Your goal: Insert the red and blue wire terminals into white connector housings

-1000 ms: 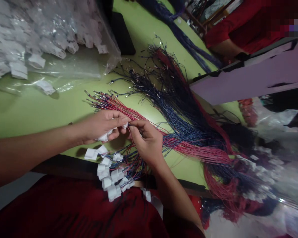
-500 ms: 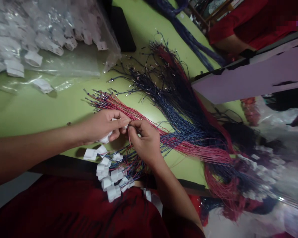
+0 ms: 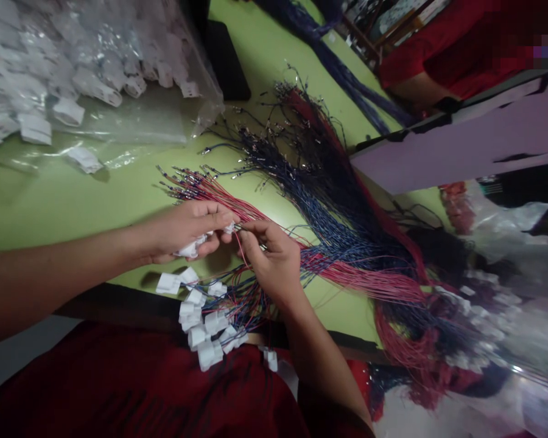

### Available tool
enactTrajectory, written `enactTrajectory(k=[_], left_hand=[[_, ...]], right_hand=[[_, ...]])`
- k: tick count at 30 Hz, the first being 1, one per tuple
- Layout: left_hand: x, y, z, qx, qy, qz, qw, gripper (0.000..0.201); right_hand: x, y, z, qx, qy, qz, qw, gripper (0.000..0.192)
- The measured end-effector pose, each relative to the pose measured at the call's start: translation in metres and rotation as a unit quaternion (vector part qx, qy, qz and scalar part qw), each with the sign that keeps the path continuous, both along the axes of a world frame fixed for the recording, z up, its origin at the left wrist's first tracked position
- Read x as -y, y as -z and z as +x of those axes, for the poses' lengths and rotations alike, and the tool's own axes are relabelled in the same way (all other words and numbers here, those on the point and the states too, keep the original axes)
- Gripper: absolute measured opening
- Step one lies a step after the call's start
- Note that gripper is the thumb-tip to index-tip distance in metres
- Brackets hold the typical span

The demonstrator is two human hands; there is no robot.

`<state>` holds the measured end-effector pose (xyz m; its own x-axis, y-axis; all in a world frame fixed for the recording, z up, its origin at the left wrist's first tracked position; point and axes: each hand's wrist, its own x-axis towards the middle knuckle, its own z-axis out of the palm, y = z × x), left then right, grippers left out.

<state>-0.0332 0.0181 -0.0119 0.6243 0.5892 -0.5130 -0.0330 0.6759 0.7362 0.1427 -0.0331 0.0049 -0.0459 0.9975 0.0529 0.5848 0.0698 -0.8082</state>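
Observation:
My left hand (image 3: 185,230) is closed around several white plastic connectors (image 3: 192,246), with one held at its fingertips. My right hand (image 3: 274,258) pinches a thin wire (image 3: 240,249) with its metal tip right at that connector. Both hands meet just above the near edge of the green table (image 3: 95,201). A fan of red wires (image 3: 210,190) lies just behind my hands. A big spread of blue and red wires (image 3: 333,207) with metal terminals reaches to the right. Below my hands hangs a bunch of finished connectors on wires (image 3: 205,331), over my red-clothed lap.
A clear plastic bag of white connectors (image 3: 73,73) fills the far left of the table. A dark flat object (image 3: 226,61) lies behind it. A pale lilac board (image 3: 461,143) crosses the right side. A person in red (image 3: 438,48) sits opposite. More bagged wires (image 3: 484,316) pile at right.
My hands stay together at the same spot; the fingers of both shift slightly around the connector and wire tip. The view wobbles a little.

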Motion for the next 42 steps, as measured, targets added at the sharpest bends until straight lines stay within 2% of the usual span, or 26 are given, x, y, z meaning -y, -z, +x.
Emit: enactTrajectory(k=[5, 8, 9, 12, 13, 14, 16, 17, 19, 21, 22, 25, 27, 29, 30, 31, 32, 34, 37, 42], left_hand=[[0.000, -0.004, 0.002, -0.007, 0.006, 0.007, 1.000, 0.026], [0.000, -0.009, 0.003, -0.015, 0.015, 0.008, 1.000, 0.028], [0.000, -0.010, 0.003, -0.015, 0.010, 0.008, 1.000, 0.029], [0.001, -0.011, 0.002, 0.000, -0.014, 0.002, 1.000, 0.027], [0.001, -0.012, 0.002, 0.007, -0.016, 0.004, 1.000, 0.023], [0.002, -0.012, 0.002, 0.012, -0.010, 0.010, 1.000, 0.017], [0.003, -0.012, 0.001, 0.014, 0.014, 0.026, 0.999, 0.010], [0.004, -0.011, 0.001, 0.013, 0.025, 0.034, 0.999, 0.013], [0.005, -0.010, -0.001, 0.012, 0.045, 0.046, 0.998, 0.017], [0.005, -0.009, -0.003, 0.010, 0.072, 0.060, 0.996, 0.016], [0.005, -0.008, -0.003, 0.004, 0.088, 0.072, 0.993, 0.014], [0.006, -0.007, -0.004, -0.022, 0.132, 0.112, 0.985, 0.010], [0.007, -0.006, -0.002, -0.010, 0.133, 0.128, 0.983, 0.011], [0.008, -0.006, 0.000, 0.024, 0.117, 0.130, 0.984, 0.014], [0.008, -0.007, 0.001, 0.037, 0.105, 0.125, 0.986, 0.016], [0.007, -0.008, 0.001, 0.041, 0.094, 0.117, 0.988, 0.018], [0.006, -0.008, 0.001, 0.038, 0.086, 0.104, 0.990, 0.020], [0.003, -0.010, 0.001, 0.019, 0.083, 0.077, 0.993, 0.022], [-0.002, -0.011, 0.000, 0.009, 0.078, 0.053, 0.996, 0.016], [-0.004, -0.011, 0.001, 0.021, 0.023, 0.030, 0.999, 0.011]], right_hand=[[0.000, 0.003, -0.007, 0.030, 0.001, 0.018, 0.999, 0.012], [0.001, -0.006, -0.004, 0.031, 0.002, 0.014, 0.999, 0.015], [0.001, -0.013, 0.000, 0.022, -0.020, 0.001, 1.000, 0.015], [-0.003, -0.031, 0.019, -0.022, -0.205, -0.053, 0.977, 0.017], [-0.007, -0.033, 0.025, -0.018, -0.240, -0.045, 0.970, 0.017], [-0.012, -0.032, 0.029, 0.007, -0.235, -0.018, 0.972, 0.016], [-0.025, -0.019, 0.034, 0.125, -0.106, 0.069, 0.984, 0.016], [-0.032, -0.010, 0.036, 0.188, -0.054, 0.091, 0.976, 0.016], [-0.040, 0.007, 0.040, 0.247, -0.026, 0.098, 0.964, 0.019], [-0.040, 0.012, 0.048, 0.217, -0.009, 0.102, 0.971, 0.016], [-0.037, 0.009, 0.052, 0.182, 0.010, 0.102, 0.978, 0.013], [-0.022, -0.018, 0.052, 0.089, 0.043, 0.062, 0.993, 0.006], [-0.011, -0.037, 0.036, 0.053, 0.002, 0.039, 0.998, 0.005], [-0.005, -0.047, 0.015, 0.014, -0.094, 0.007, 0.995, 0.004], [-0.004, -0.047, 0.006, -0.014, -0.120, -0.018, 0.992, 0.004], [-0.005, -0.045, 0.000, -0.041, -0.116, -0.040, 0.992, 0.006], [-0.007, -0.040, -0.003, -0.062, -0.090, -0.056, 0.992, 0.008], [-0.011, -0.027, 0.000, -0.070, 0.001, -0.062, 0.996, 0.009], [-0.013, -0.012, 0.014, -0.021, 0.081, -0.021, 0.996, 0.005], [-0.008, -0.010, 0.021, 0.003, 0.062, 0.031, 0.998, 0.008]])
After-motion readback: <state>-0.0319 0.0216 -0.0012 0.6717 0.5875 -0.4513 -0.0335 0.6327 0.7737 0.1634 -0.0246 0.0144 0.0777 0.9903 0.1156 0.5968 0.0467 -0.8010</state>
